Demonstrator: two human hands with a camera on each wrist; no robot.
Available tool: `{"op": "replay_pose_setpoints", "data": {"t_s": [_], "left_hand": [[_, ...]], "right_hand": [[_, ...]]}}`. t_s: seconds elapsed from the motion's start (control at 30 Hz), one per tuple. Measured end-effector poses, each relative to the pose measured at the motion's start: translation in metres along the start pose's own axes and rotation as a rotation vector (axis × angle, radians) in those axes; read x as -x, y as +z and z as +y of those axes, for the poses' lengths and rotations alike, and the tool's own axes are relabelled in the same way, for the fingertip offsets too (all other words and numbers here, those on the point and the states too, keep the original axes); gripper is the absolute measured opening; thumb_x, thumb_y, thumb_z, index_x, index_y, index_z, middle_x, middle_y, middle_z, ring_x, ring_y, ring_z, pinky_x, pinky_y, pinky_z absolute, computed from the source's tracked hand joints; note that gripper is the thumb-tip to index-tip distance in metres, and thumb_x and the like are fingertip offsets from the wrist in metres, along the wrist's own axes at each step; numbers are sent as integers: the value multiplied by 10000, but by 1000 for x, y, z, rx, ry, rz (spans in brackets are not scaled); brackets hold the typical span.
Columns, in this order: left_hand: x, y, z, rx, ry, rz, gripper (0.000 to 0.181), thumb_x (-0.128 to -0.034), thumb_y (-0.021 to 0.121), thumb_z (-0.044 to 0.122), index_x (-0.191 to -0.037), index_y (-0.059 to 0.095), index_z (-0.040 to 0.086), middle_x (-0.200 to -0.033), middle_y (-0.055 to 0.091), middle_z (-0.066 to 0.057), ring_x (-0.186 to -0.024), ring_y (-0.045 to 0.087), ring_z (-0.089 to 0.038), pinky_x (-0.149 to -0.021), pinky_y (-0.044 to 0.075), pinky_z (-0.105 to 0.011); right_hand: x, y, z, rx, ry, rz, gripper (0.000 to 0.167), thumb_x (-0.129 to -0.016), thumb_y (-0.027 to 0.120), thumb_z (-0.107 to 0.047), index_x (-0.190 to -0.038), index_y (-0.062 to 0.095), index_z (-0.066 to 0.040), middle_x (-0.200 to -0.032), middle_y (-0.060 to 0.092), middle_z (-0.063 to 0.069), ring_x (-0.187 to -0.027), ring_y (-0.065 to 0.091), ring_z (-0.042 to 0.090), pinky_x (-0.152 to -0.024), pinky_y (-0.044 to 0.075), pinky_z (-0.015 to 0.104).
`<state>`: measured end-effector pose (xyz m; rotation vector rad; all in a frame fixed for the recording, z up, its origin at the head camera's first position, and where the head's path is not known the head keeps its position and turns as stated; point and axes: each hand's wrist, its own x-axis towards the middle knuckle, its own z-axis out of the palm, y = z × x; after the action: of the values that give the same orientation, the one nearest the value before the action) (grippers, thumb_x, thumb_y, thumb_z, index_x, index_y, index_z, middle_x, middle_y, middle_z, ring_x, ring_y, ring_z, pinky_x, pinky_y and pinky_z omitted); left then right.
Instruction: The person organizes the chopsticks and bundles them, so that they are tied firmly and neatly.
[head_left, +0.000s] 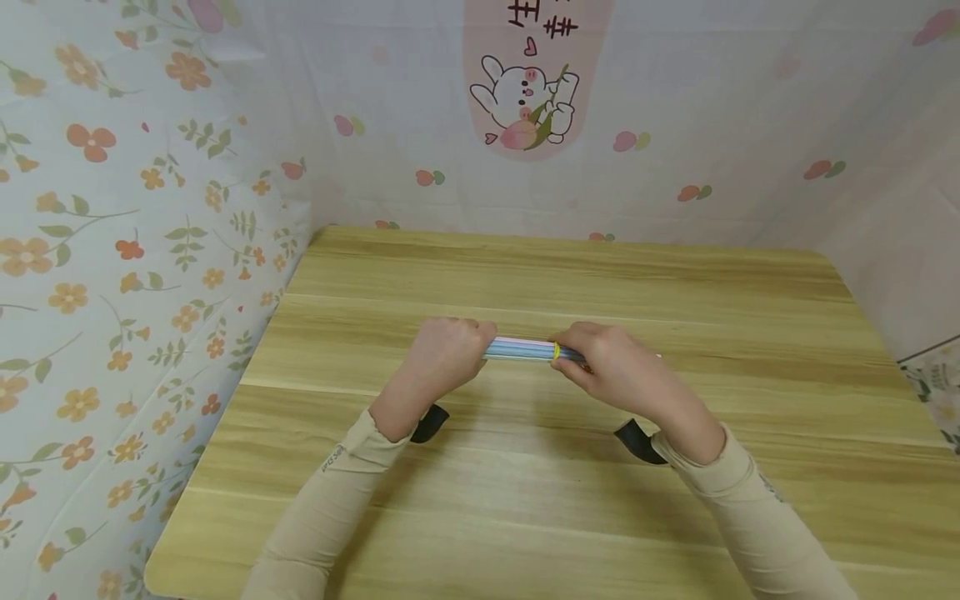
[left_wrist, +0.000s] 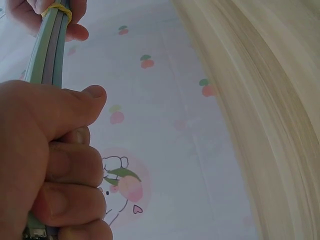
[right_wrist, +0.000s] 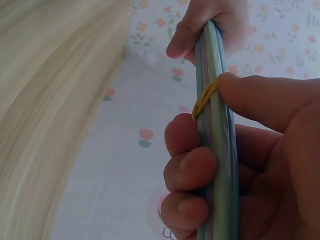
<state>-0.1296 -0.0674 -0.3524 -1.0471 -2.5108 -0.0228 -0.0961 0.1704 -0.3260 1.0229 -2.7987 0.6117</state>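
Observation:
A bundle of pastel pencils (head_left: 517, 349), in blue, green and pink tones, lies crosswise between the two hands above the table. My left hand (head_left: 448, 354) grips one end with its fingers wrapped round; a bit of metal (left_wrist: 36, 232) shows below that fist in the left wrist view. A yellow rubber band (right_wrist: 204, 101) is wound round the bundle beside my right hand (head_left: 618, 367). The right thumb presses on the pencils at the band's edge, while the right fingers curl round from the other side. Both palms hide much of the bundle.
Beneath the hands is a wood-grain table (head_left: 525, 500). A white cloth with a rabbit print (head_left: 525, 108) hangs behind it, and a flowered cloth (head_left: 135, 275) hangs at the left. Dark straps (head_left: 640, 442) stick out near both wrists.

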Motion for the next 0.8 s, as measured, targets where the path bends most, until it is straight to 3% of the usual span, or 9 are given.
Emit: {"op": "replay_pose_setpoints", "data": {"t_s": [0.37,0.5,0.63,0.73,0.8], "left_hand": [[-1,1,2,-25,12,6,134,-813,701,128,-738,591,105,-559,551,22,-445,328,-72,-383,313,-217],[0,2,2,-34,18,17,139,-819,700,138,-737,591,108,-557,552,24,-445,321,-68,-385,311,-217],[0,0,4,-44,28,27,145,-814,703,131,-731,586,109,-543,533,29,-449,300,-62,-388,299,-210],[0,-1,5,-40,32,29,142,-816,705,129,-732,592,108,-543,534,30,-453,296,-58,-391,304,-206],[0,-1,5,-37,31,28,135,-817,711,139,-742,604,110,-554,551,32,-454,302,-55,-393,312,-205]], "right_hand": [[-1,3,-3,30,11,28,387,-860,696,-212,-1223,651,-87,-774,636,-6,-552,388,39,-536,376,208],[-2,5,-5,53,18,44,416,-851,701,-272,-1242,647,-138,-722,619,-21,-531,394,40,-530,381,210],[-3,7,-5,67,5,73,436,-832,710,-322,-1241,651,-183,-811,696,-13,-549,457,36,-540,402,214],[-4,9,-6,85,-11,87,456,-824,705,-359,-1250,645,-209,-790,703,-15,-537,469,32,-518,395,213],[-5,10,-6,110,-23,89,470,-822,696,-382,-1260,637,-222,-688,659,-30,-504,446,30,-489,374,207]]}}
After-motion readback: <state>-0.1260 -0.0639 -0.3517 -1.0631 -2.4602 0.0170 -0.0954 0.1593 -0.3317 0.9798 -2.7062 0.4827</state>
